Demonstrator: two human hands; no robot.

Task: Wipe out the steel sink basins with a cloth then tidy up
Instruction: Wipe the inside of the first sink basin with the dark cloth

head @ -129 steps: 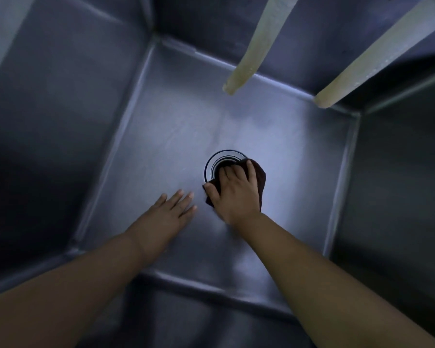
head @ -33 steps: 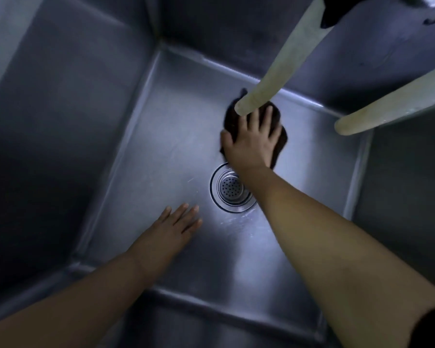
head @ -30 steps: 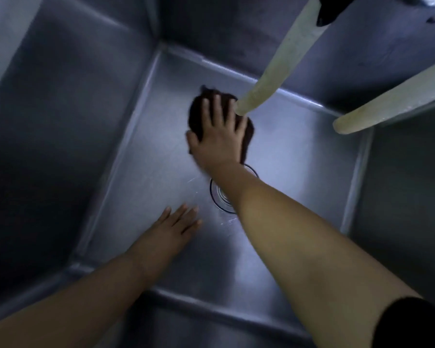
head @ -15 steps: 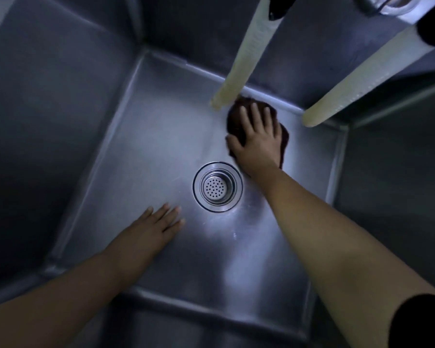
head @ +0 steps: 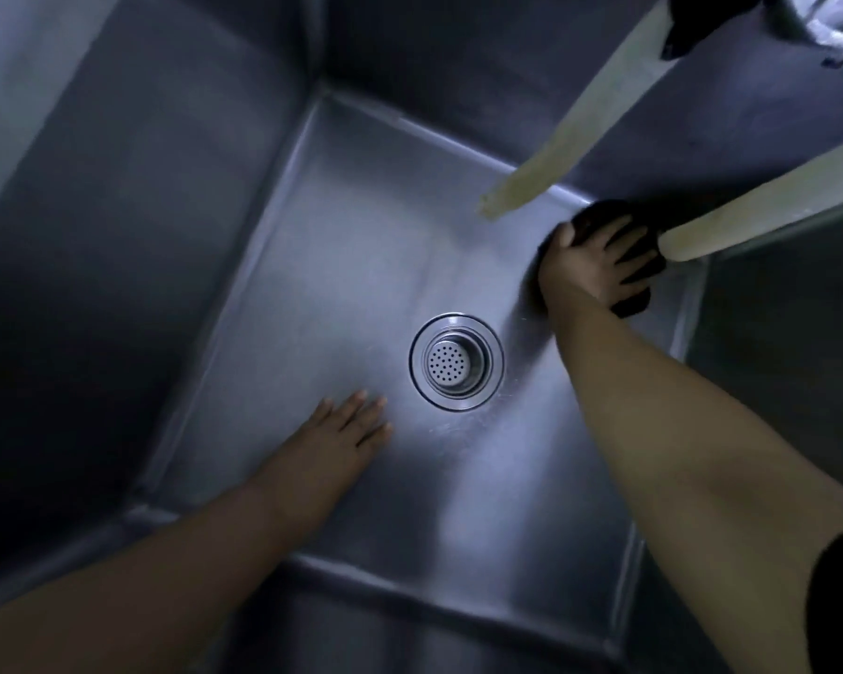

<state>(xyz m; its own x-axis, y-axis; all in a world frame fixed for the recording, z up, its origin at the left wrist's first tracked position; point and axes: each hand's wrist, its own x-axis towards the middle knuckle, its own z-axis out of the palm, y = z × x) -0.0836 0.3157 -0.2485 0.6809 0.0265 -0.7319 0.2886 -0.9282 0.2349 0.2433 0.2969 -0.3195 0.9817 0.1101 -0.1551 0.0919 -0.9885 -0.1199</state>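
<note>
I look down into a deep steel sink basin (head: 341, 265). A round strainer drain (head: 456, 361) sits in the middle of its floor. My right hand (head: 587, 267) presses a dark brown cloth (head: 636, 296) flat onto the floor in the far right corner, fingers spread over it. My left hand (head: 341, 435) rests flat on the basin floor near the front, just left of the drain, holding nothing.
Two pale yellowish hoses hang into the basin from above: one hose (head: 570, 128) ends over the far middle, the other hose (head: 760, 206) ends just beside my right hand. Steep steel walls (head: 118, 211) close in on all sides.
My right hand has slid the cloth from the far middle of the floor to the far right corner. The left hand has stayed planted near the drain.
</note>
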